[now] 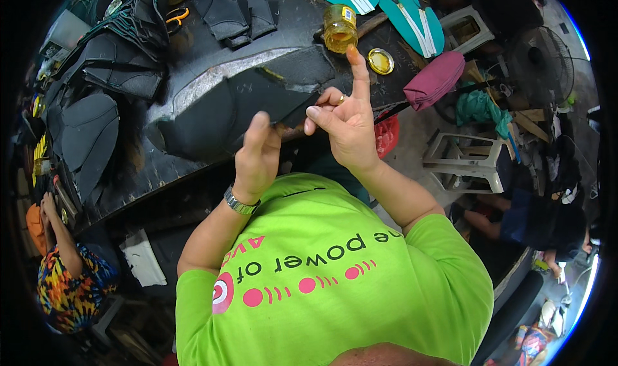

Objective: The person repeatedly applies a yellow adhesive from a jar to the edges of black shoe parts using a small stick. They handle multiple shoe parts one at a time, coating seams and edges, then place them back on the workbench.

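My right hand is raised at the table's edge, its index finger stretched out with orange-yellow paste on the tip. Its other fingers curl loosely by the thumb; nothing shows in them. Just beyond that fingertip stands a glass jar of yellow paste, uncovered, and its gold lid lies to the right. My left hand, a metal watch on its wrist, is partly blurred, fingers stretched upward and apparently empty. In front of both hands lies a large dark padded piece with a grey strip along its far edge.
Stacked black pieces and orange-handled scissors lie to the left. Teal pieces with white stripes lie at the far right, near a maroon bundle. A plastic stool and a fan stand beyond. Another person sits at left.
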`<state>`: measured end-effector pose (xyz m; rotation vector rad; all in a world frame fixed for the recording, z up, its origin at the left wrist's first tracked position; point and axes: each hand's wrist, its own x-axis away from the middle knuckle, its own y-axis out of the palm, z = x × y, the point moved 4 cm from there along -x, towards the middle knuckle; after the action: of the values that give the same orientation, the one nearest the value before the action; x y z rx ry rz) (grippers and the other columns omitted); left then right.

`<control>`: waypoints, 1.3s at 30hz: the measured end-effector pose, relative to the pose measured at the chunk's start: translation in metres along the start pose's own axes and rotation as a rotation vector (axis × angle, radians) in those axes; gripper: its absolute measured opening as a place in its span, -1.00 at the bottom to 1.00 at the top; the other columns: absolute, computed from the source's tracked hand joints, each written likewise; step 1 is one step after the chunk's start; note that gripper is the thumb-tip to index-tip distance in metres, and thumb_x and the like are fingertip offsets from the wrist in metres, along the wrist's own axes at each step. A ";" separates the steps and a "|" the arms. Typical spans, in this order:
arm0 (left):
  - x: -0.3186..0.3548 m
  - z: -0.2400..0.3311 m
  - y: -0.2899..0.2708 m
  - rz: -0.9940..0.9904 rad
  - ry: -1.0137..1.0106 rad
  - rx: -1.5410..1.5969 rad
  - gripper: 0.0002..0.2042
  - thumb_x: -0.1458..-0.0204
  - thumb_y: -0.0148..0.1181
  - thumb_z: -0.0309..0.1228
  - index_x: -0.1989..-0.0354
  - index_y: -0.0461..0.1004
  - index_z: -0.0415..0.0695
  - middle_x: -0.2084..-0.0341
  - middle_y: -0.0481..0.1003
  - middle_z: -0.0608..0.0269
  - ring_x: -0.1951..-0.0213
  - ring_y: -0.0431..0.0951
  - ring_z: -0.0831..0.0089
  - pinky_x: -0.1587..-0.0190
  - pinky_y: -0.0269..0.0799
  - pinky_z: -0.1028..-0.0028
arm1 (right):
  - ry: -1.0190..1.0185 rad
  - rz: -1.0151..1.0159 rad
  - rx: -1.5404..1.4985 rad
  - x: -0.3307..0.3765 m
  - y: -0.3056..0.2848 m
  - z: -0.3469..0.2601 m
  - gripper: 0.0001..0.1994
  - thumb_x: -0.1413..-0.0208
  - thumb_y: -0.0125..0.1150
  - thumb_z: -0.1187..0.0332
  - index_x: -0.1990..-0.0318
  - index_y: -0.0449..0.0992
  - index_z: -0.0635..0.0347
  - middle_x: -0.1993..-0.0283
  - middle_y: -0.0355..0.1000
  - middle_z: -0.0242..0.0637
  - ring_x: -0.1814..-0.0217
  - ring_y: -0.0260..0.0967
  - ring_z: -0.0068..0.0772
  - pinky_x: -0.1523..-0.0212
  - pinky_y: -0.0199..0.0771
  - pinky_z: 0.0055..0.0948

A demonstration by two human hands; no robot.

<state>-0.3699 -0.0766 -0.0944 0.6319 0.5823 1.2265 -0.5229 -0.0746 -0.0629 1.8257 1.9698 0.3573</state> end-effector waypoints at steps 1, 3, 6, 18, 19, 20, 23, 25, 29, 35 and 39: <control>0.001 0.003 -0.003 -0.049 0.018 0.079 -0.63 -0.39 -0.07 -0.16 -0.09 0.46 -0.19 0.00 0.57 0.21 0.03 0.57 0.37 -0.04 0.46 0.36 | 0.011 -0.028 -0.007 -0.004 0.002 -0.001 0.04 -0.16 0.16 0.70 -0.55 -0.42 -0.26 0.17 0.40 -0.12 0.28 0.49 -0.45 0.27 0.55 -0.47; 0.001 0.008 -0.009 -0.087 -0.002 0.169 -0.63 -0.38 -0.08 -0.15 -0.07 0.48 -0.20 0.05 0.59 0.21 0.10 0.57 0.41 0.01 0.47 0.39 | 0.034 -0.077 -0.023 -0.008 0.005 -0.003 0.04 -0.15 0.18 0.70 -0.56 -0.41 -0.27 0.17 0.39 -0.12 0.34 0.47 -0.48 0.34 0.51 -0.50; -0.002 0.012 -0.019 0.012 -0.060 0.123 -0.65 -0.36 -0.06 -0.18 -0.04 0.50 -0.21 0.14 0.60 0.22 0.19 0.54 0.45 0.09 0.47 0.40 | 0.087 -0.126 0.078 -0.013 0.005 0.000 -0.02 -0.16 0.20 0.66 -0.56 -0.31 -0.19 0.28 0.42 -0.22 0.43 0.41 -0.56 0.39 0.43 -0.60; 0.000 0.027 -0.031 0.223 0.162 -0.090 -0.74 -0.35 0.06 -0.21 -0.06 0.48 -0.07 0.12 0.58 0.33 0.11 0.55 0.47 0.08 0.45 0.40 | 0.049 0.052 1.815 -0.066 -0.051 -0.023 -0.47 -0.13 0.22 0.29 -0.23 0.32 0.28 0.39 0.57 0.08 0.28 0.57 0.15 0.23 0.53 0.04; -0.001 0.026 -0.032 0.217 0.146 -0.091 -0.74 -0.35 0.07 -0.21 -0.05 0.48 -0.07 0.12 0.58 0.33 0.12 0.54 0.47 0.08 0.45 0.40 | 0.081 0.039 1.846 -0.070 -0.052 -0.021 -0.50 -0.13 0.22 0.29 -0.20 0.33 0.28 0.39 0.57 0.07 0.28 0.57 0.15 0.23 0.54 0.04; -0.002 0.026 -0.032 0.215 0.132 -0.095 -0.74 -0.34 0.08 -0.21 -0.05 0.48 -0.07 0.12 0.58 0.33 0.13 0.54 0.46 0.08 0.44 0.40 | 0.075 0.013 1.867 -0.073 -0.051 -0.020 -0.53 -0.13 0.21 0.30 -0.17 0.35 0.28 0.39 0.58 0.05 0.28 0.58 0.14 0.22 0.54 0.04; -0.003 0.026 -0.034 0.269 0.130 -0.129 -0.74 -0.33 0.10 -0.19 -0.02 0.48 -0.07 0.15 0.58 0.31 0.17 0.53 0.46 0.09 0.42 0.38 | 0.053 -0.022 1.895 -0.072 -0.047 -0.018 -0.62 -0.11 0.18 0.36 -0.08 0.37 0.27 0.31 0.56 0.08 0.28 0.58 0.11 0.22 0.54 0.05; -0.005 0.027 -0.034 0.277 0.149 -0.149 -0.73 -0.32 0.11 -0.18 -0.02 0.48 -0.08 0.16 0.58 0.30 0.18 0.53 0.46 0.09 0.41 0.38 | -0.032 -0.012 1.912 -0.067 -0.043 -0.022 -0.61 -0.08 0.17 0.40 -0.09 0.36 0.27 0.23 0.54 0.10 0.27 0.58 0.08 0.23 0.55 0.03; -0.008 0.026 -0.033 0.360 0.090 -0.119 -0.74 -0.34 0.09 -0.23 0.04 0.51 -0.16 0.21 0.56 0.30 0.24 0.49 0.50 0.07 0.42 0.43 | -0.284 -0.033 1.562 -0.045 -0.021 -0.035 -0.79 -0.06 0.13 0.47 0.14 0.54 0.24 0.12 0.45 0.02 0.26 0.51 0.07 0.25 0.53 -0.12; -0.008 0.027 -0.026 0.352 0.068 -0.150 -0.71 -0.37 0.04 -0.18 0.02 0.52 -0.15 0.20 0.57 0.33 0.21 0.50 0.52 0.01 0.39 0.45 | -0.049 -0.138 0.468 -0.022 0.010 0.001 -0.42 -0.08 0.14 0.68 -0.31 0.44 0.11 -0.07 0.30 -0.35 0.32 0.20 -0.79 0.23 0.27 -0.72; -0.007 0.027 -0.028 0.333 0.040 -0.077 -0.69 -0.38 0.01 -0.17 0.00 0.51 -0.14 0.17 0.56 0.33 0.20 0.51 0.52 0.01 0.38 0.44 | -0.042 -0.171 0.522 -0.018 0.016 0.020 -0.33 -0.13 0.14 0.70 -0.43 0.25 0.19 -0.22 0.22 -0.27 0.21 0.33 -0.73 0.18 0.36 -0.69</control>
<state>-0.3341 -0.0922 -0.0950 0.6576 0.4718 1.5687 -0.4986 -0.0933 -0.0708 1.9081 2.3203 -0.2743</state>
